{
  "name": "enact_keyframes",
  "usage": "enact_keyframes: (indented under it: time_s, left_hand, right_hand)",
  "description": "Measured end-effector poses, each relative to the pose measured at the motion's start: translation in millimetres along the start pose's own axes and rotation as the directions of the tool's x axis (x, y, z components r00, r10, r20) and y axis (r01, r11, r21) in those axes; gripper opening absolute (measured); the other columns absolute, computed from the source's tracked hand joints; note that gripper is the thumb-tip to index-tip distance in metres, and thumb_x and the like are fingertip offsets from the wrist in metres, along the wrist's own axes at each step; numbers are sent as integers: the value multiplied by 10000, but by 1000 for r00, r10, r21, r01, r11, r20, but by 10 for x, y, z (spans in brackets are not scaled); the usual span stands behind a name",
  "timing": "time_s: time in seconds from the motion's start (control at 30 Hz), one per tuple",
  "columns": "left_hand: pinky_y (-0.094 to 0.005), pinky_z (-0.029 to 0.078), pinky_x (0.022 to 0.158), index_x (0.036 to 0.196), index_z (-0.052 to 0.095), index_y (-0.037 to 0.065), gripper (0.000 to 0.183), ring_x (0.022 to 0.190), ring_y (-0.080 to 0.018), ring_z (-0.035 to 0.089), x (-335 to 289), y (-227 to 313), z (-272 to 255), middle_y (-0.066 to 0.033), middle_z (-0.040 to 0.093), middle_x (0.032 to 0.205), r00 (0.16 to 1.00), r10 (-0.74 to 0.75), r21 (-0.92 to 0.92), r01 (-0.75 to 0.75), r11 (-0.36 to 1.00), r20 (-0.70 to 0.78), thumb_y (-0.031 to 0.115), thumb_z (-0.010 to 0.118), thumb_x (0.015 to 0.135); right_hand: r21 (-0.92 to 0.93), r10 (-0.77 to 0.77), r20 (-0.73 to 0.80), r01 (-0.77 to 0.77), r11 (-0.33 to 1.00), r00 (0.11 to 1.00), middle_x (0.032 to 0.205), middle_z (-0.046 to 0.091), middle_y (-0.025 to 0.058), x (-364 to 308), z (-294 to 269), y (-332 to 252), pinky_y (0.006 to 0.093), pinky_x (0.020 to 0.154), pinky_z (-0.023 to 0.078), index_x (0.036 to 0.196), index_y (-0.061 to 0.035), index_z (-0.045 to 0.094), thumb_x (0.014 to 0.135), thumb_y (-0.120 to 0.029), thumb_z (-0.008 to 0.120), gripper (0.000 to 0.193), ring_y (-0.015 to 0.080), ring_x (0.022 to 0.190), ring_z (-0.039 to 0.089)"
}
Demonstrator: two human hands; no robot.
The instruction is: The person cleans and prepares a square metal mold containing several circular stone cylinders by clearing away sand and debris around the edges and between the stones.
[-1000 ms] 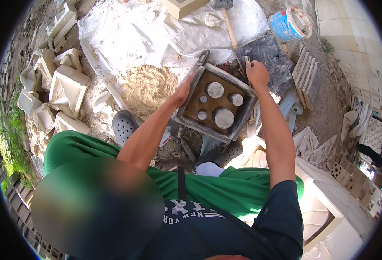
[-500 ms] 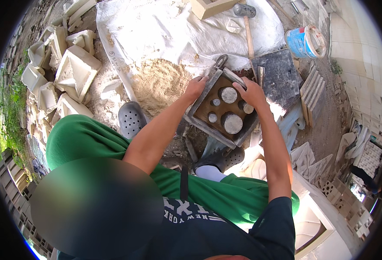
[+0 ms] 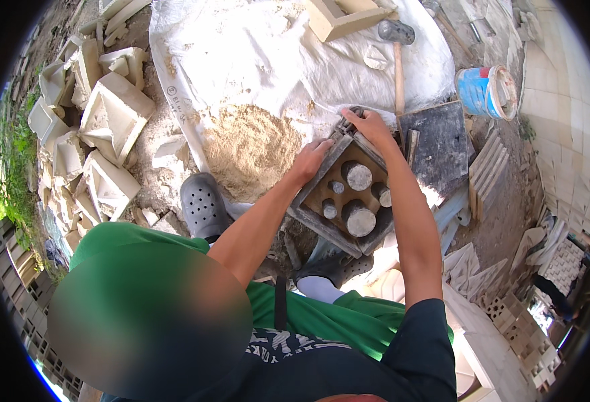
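Note:
A square grey mould frame (image 3: 326, 232) stands tilted between my forearms, in front of my feet. Inside it, several round cylinders of different widths rise from a brown base, among them a wide pale-topped one (image 3: 360, 220). My right hand (image 3: 374, 129) is closed around a looped metal latch (image 3: 356, 111) at the frame's far corner. Along the far left side, close to that corner, my left hand (image 3: 310, 161) grips the frame's edge. The fingertips of both hands are partly hidden.
Sand (image 3: 251, 144) is heaped on a white sheet (image 3: 241, 60) beyond the frame. A mallet (image 3: 397, 32), a dark board (image 3: 435, 141) and a blue bucket (image 3: 480, 92) lie to the right. Cast blocks (image 3: 117, 114) pile up at left; wooden slats (image 3: 488, 171) lean at right.
My right hand has moved from the frame's right side to the latch at the far corner. My left hand stays on the left edge. The whole view has shifted slightly.

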State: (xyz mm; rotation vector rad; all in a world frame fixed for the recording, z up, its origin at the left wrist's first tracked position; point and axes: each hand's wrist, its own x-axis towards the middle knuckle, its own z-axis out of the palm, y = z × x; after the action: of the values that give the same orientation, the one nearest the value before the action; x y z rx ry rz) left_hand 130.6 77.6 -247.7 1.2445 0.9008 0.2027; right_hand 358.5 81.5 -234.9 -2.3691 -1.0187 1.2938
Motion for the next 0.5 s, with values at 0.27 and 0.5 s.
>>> enact_keyframes:
  time_s: [0.27,0.5]
  left_hand:
    - [-323,362,1049,1297,540,-39,550,1217,-256,520,-60,152,-128,-175,563,1319,997,-81,-88,81,993,10,395,455,971]
    - [-339,332,1084,1350,480,-46,636,1275,-292,478,-145,400,-166,-204,521,1361,991,-116,-29,118,993,60,463,427,973]
  right_hand:
    - [141,-161,23,156,978,987,842,691,144,27,125,-104,364,756,477,937,33,677,861,-363,652,404,226,793,649]
    - [-1,-119,-71,119,993,990,892,690,235,-134,19,-285,406,759,489,923,57,674,843,-331,637,398,336,864,673]
